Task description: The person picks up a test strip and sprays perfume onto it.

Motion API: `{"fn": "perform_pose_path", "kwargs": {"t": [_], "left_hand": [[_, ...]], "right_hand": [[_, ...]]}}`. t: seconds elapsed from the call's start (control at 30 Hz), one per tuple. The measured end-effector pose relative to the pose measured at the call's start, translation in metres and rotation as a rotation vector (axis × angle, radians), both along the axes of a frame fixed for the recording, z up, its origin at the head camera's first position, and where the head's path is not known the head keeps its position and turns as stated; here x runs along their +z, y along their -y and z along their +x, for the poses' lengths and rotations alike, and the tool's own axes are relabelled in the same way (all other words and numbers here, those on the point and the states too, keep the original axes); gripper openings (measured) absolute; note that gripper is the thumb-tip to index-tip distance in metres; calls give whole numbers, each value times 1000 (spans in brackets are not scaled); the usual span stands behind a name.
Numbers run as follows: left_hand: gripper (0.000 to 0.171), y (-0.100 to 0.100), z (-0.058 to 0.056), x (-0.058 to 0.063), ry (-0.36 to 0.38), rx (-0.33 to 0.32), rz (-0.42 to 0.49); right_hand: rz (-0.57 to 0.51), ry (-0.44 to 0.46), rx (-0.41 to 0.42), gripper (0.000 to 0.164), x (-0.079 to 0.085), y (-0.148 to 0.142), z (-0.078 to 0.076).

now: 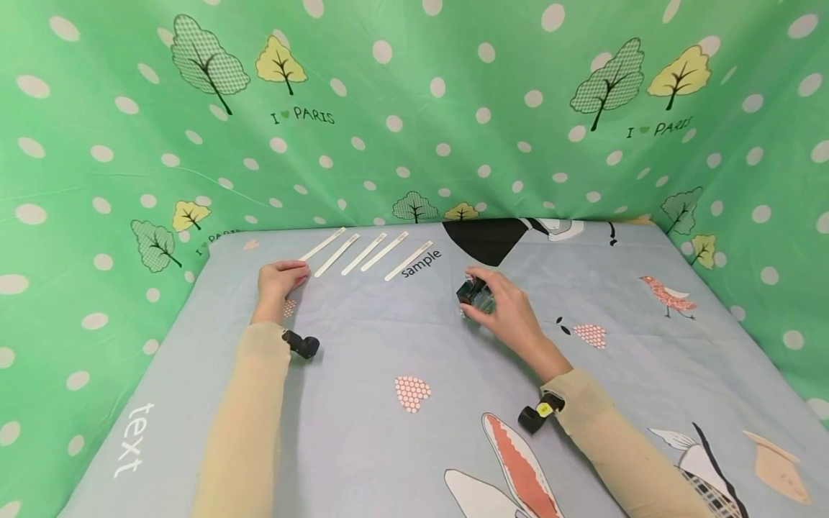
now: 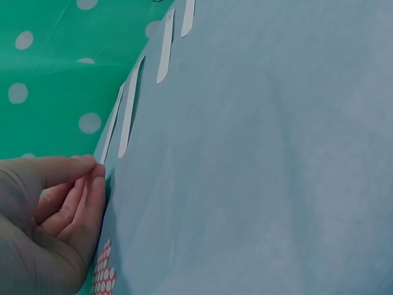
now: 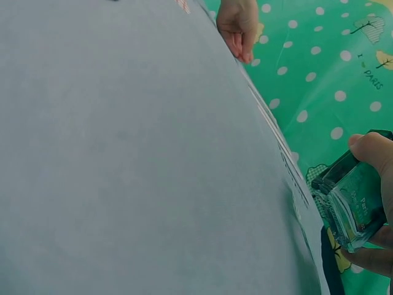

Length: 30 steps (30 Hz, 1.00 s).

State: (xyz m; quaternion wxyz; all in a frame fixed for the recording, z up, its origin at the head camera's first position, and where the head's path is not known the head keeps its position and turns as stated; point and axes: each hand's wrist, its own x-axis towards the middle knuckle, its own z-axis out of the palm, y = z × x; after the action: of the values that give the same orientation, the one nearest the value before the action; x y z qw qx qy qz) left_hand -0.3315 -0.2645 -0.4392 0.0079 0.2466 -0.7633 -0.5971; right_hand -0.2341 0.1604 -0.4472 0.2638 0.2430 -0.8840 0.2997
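Observation:
My left hand [image 1: 281, 282] pinches the lower end of the leftmost white paper strip [image 1: 322, 245] between thumb and fingertips; the left wrist view shows the strip [image 2: 113, 123] running up from those fingertips. Several similar strips [image 1: 364, 254] lie slanted side by side to its right, each with small print at its far end. My right hand [image 1: 508, 306] grips a small perfume bottle [image 1: 481, 296] of clear greenish glass with a dark cap. Seen from the right wrist, the bottle [image 3: 353, 206] is tilted, thumb on the dark cap and fingers at the glass, with "Paris" lettering on its face.
A grey-blue printed cloth [image 1: 363, 338] covers the table, with hearts, a bird and the word "sample" beside the rightmost strip. Behind and at both sides hangs a green dotted curtain [image 1: 363, 165]. Small black cameras [image 1: 532, 417] sit at both wrists.

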Motion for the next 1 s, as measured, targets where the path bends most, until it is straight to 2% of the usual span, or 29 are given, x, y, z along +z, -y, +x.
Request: {"fn": "perform_pose_path", "kwargs": {"t": [0.27, 0.6, 0.87, 1.0], "left_hand": [[35, 4, -1, -2, -59, 35, -9], [31, 2, -3, -2, -67, 78, -79], [31, 5, -5, -7, -93, 152, -79], [31, 7, -5, -10, -89, 174, -117]], "right_hand": [[-1, -8, -2, 66, -1, 0, -1], [0, -4, -4, 65, -2, 1, -1], [1, -5, 0, 66, -1, 1, 0], [7, 1, -2, 67, -1, 1, 0]]}}
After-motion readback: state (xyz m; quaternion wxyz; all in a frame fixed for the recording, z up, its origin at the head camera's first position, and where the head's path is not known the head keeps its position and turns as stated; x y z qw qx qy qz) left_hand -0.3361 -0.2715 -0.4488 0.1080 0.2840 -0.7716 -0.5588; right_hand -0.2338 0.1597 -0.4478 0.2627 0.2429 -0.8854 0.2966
